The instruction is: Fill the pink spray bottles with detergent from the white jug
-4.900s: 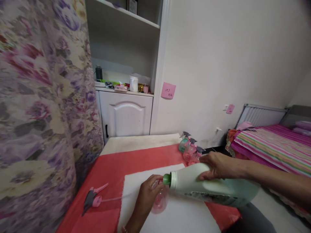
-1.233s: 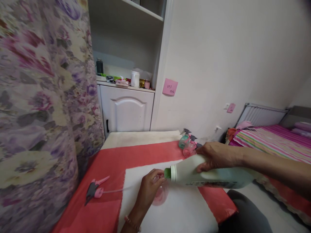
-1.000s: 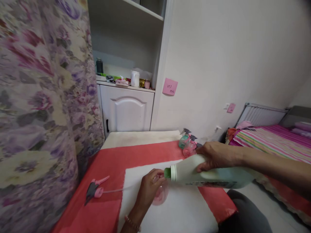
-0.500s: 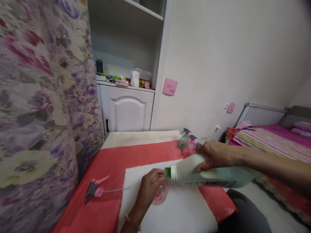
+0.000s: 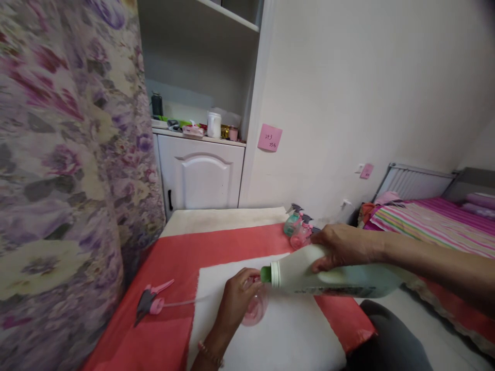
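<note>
My right hand (image 5: 340, 250) is closed round the handle of a large pale green jug (image 5: 348, 283), tipped nearly on its side with its open mouth to the left. That mouth lies at the neck of a clear pink spray bottle (image 5: 256, 310), which stands on a white cloth (image 5: 294, 335). Closed fingers of my left hand (image 5: 240, 293) grip the bottle's neck. Whether liquid is flowing I cannot make out. A grey and pink spray head (image 5: 150, 304) with a thin tube lies on the red cloth to the left.
At the table's far right corner stand a green spray bottle (image 5: 293, 222) and a pink spray bottle (image 5: 300, 237), with another dark spray head partly hidden behind my right hand. A floral curtain (image 5: 69, 180) hangs at the left. Behind the table is a white cabinet (image 5: 204, 172).
Almost nothing differs. Both hands, the jug and the bottle keep their places; the whole view has shifted very slightly.
</note>
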`<state>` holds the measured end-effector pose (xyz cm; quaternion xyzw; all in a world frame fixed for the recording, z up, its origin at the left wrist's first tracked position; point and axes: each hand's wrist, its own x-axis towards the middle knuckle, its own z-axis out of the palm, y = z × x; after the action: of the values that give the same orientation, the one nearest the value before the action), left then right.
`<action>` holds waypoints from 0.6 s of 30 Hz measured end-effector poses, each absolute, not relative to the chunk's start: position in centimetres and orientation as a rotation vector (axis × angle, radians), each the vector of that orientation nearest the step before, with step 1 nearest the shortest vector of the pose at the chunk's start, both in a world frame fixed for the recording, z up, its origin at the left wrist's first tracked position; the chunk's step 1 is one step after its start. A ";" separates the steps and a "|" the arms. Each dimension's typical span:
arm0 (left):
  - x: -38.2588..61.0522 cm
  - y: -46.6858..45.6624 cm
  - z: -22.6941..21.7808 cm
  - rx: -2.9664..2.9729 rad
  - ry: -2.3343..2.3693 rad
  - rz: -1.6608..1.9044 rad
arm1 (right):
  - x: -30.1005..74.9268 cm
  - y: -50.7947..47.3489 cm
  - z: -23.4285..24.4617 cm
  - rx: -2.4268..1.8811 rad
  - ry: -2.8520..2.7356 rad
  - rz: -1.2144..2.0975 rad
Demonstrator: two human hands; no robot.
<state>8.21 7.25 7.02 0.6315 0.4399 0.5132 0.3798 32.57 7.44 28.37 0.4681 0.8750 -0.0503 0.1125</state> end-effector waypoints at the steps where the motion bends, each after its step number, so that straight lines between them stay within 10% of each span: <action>1: 8.2 7.3 6.9 1.616 1.121 1.314 | 32.6 7.5 28.4 1.377 2.568 -0.147; 18: 8.2 7.2 7.2 1.624 1.122 1.333 | 32.4 7.4 28.5 1.375 2.556 -0.098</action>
<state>8.18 7.23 7.17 0.6332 0.4376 0.5198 0.3707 32.40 7.44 28.51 0.4700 0.8740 -0.0337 0.1185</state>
